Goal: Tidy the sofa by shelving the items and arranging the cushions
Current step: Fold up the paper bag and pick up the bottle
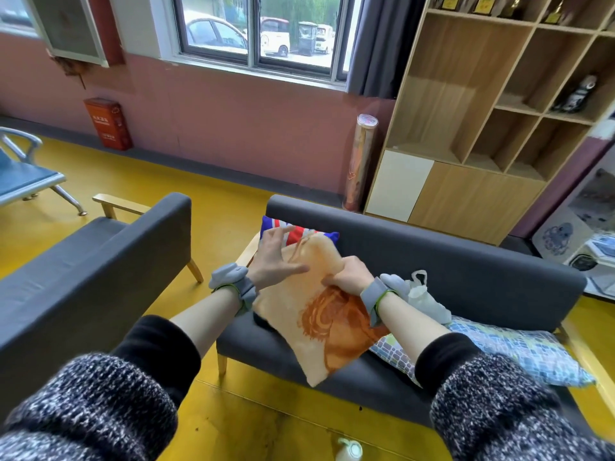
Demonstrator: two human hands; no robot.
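The right hand (349,272) is pinching the upper edge of the orange cushion (319,322), which is leaning tilted on the grey sofa (466,277) against a flag-print cushion (299,231). The left hand (278,259) is hovering with its grip released, fingers spread.

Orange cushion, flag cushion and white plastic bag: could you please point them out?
orange cushion (309,314), head view, middle of its face.
flag cushion (301,232), head view, exposed top edge.
white plastic bag (424,299), head view, crumpled body.
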